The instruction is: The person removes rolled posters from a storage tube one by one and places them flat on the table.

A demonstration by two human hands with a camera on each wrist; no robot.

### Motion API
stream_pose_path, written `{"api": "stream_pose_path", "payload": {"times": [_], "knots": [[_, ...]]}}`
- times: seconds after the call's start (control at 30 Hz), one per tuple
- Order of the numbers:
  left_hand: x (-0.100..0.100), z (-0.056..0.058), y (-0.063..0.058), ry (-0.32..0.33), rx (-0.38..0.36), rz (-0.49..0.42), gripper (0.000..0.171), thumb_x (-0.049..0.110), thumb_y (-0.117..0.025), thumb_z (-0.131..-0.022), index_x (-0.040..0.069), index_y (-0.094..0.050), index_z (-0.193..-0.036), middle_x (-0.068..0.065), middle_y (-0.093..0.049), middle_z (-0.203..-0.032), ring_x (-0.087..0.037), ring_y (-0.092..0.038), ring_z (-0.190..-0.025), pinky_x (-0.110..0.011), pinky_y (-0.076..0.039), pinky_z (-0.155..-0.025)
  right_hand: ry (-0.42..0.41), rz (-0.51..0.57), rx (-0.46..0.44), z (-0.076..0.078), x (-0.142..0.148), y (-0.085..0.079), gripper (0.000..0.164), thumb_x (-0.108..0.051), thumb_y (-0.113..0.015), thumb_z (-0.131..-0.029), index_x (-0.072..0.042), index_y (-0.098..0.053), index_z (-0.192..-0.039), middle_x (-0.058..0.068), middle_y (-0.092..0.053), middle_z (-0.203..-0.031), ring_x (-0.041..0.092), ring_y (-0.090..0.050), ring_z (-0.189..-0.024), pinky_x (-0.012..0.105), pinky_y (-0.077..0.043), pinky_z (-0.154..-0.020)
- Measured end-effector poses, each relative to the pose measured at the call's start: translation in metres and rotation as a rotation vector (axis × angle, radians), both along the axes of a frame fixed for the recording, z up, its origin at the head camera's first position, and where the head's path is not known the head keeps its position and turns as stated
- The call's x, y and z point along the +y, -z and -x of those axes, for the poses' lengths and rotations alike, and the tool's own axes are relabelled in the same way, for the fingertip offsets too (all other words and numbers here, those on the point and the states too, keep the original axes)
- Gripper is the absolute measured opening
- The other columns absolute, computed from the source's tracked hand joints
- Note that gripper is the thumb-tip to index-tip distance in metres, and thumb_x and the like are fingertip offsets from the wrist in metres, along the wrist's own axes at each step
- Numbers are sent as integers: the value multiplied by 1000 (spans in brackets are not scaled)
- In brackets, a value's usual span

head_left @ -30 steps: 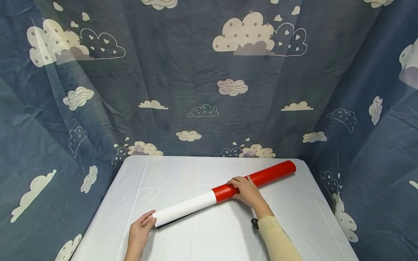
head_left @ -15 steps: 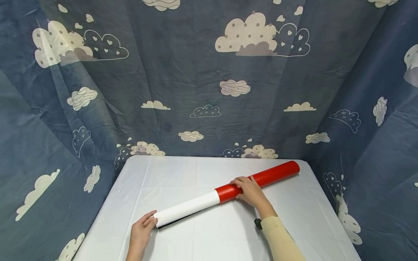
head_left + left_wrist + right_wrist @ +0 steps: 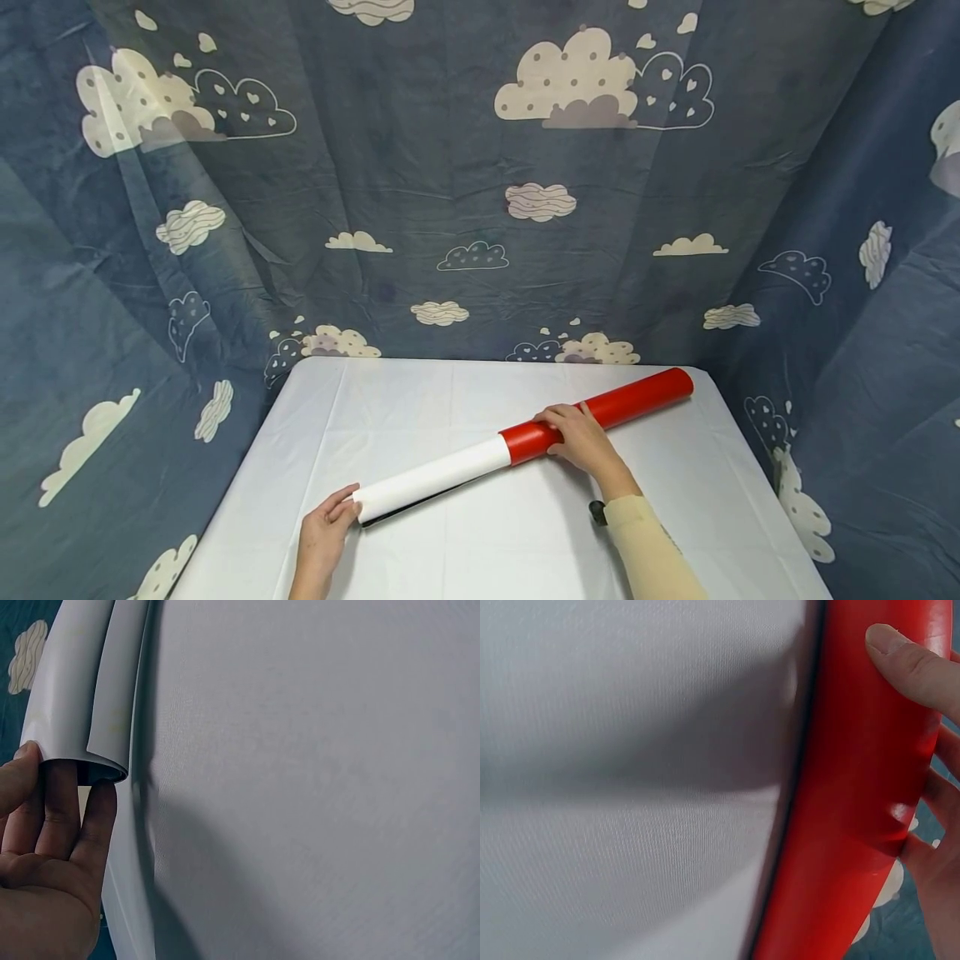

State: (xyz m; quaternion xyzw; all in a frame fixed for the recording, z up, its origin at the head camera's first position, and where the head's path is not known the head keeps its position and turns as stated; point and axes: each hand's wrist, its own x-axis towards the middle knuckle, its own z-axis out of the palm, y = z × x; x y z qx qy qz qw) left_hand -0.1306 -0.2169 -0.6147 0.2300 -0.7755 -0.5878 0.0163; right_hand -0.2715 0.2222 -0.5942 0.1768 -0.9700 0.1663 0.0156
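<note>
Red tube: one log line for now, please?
left hand: holds white roll; right hand: grips red tube; white roll: meets red tube's end

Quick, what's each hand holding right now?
Left hand: pinching the end of the white roll.
Right hand: gripping the red tube.

Red tube (image 3: pixel 637 396): plain, glossy, single-colour. White roll (image 3: pixel 431 479): plain, black along lower edge, dark inside at the open end. Bench (image 3: pixel 525 533): white, faint crease lines, greyish in wrist views. Backdrop cloth (image 3: pixel 420 167): dark blue-grey, printed with cream clouds (image 3: pixel 566 71), some dotted, some wavy-lined, some only white outlines with small hearts or dots; mauve-grey patches too. Sleeve (image 3: pixel 648 546): pale yellow. Wrist item (image 3: pixel 597 512): black.
</note>
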Motion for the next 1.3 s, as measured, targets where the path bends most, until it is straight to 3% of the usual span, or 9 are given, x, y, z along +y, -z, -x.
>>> {"api": "stream_pose_path", "payload": {"times": [0.3, 0.7, 1.3], "knots": [[-4, 0, -2, -5, 8, 17, 39, 18, -76, -99, 5, -72, -135, -8, -83, -109, 10, -65, -90, -8, -49, -76, 11, -3, -11, 2, 5, -2, 58, -15, -94, -79, -26, -71, -131, 9, -68, -140, 33, -57, -137, 69, -26, -127], [-9, 2, 0, -22, -9, 34, 39, 17, -75, -98, 8, -72, -136, -4, -83, -107, 10, -66, -90, -7, -49, -75, 11, 9, -11, 5, 9, -2, 58, -13, -93, -80, -25, -71, -131, 12, -67, -140, 35, -57, -137, 70, -25, -126], [-19, -5, 1, -20, -20, 58, 39, 18, -74, -99, 8, -72, -136, -5, -83, -109, 16, -61, -89, -4, -47, -77, 26, 18, -33, 5, 16, -3, 58, -12, -93, -79, -24, -70, -131, 12, -67, -141, 36, -56, -137, 71, -24, -126]]}}
